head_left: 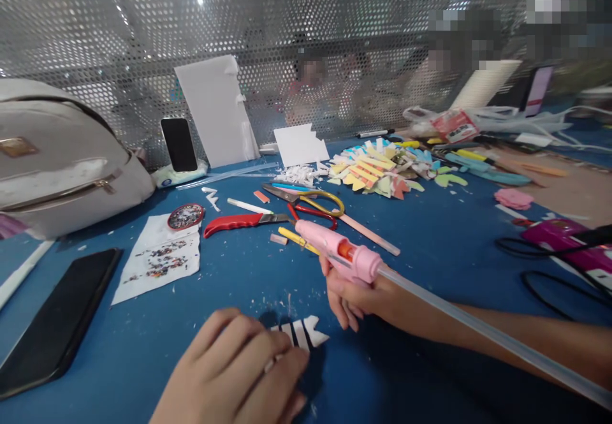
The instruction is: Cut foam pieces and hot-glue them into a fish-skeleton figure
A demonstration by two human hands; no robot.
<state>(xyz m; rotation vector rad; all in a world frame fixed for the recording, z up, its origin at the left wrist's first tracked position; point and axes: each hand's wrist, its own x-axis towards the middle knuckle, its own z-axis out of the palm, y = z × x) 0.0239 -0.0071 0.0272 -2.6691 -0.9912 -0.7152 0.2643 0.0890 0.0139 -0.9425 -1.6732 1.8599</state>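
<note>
At the bottom centre of the frame, the left hand (234,366) lies curled on the blue bench (239,284), fingertips pinning a small white-striped paper piece (301,333) that pokes out to its upper right. Just right of and beyond it, the right hand (356,293) is closed round a pink glue gun (335,250); its long axis runs from lower right to upper left, nozzle aimed away from the paper piece, a clear glue stick (478,335) trailing to the lower right. Farther off lie a red-handled knife (239,222), scissors (310,204) and coloured paper scraps (373,172).
</note>
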